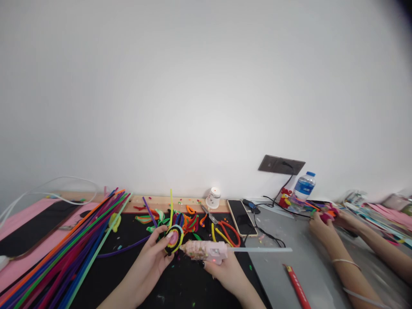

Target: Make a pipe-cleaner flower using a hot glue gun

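My left hand (157, 251) pinches a round coil of pipe cleaner (174, 239), with rings of pink, black and yellow. A pale pink glue gun (209, 250) lies level in my right hand (225, 272), its nozzle pointing left at the coil's edge. Whether the nozzle touches the coil I cannot tell. A long translucent glue stick (264, 249) sticks out of the gun's back end, and a small red light shows on its body. Behind the coil lies a heap of bent, colourful pipe-cleaner pieces (189, 223) on the black mat (128, 281).
Long pipe cleaners (74, 244) lie bundled at left. Scissors (225, 227), a phone (242, 218) and a paper cup (213, 198) stand or lie behind the gun. At right are a water bottle (303, 188), a red marker-like stick (296, 286) and a co-worker's hands (325, 227) holding something magenta.
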Action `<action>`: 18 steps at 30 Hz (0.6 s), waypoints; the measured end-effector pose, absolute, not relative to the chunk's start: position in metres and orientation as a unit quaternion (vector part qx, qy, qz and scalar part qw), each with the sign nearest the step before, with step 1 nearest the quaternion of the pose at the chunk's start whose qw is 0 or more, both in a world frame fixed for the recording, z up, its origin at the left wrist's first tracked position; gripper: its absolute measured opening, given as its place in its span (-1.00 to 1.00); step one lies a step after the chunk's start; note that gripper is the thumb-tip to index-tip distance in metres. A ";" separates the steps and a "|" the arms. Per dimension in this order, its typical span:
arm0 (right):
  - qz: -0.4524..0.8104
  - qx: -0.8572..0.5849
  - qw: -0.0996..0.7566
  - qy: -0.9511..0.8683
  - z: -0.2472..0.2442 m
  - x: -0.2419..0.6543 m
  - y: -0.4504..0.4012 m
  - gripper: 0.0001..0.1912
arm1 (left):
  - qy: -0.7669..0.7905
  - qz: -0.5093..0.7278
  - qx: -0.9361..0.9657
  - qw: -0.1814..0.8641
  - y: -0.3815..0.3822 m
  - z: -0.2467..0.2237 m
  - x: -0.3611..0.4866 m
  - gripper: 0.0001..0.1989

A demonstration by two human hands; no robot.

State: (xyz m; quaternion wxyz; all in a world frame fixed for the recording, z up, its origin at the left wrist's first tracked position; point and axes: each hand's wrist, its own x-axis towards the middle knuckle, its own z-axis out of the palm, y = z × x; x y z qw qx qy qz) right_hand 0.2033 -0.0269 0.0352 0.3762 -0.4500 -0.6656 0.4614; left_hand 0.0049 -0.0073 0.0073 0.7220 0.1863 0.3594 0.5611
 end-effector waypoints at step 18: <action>0.453 -0.469 0.429 -0.625 0.023 0.209 -0.023 -0.66 | 0.359 0.537 0.202 0.737 -0.011 0.008 0.004 -0.69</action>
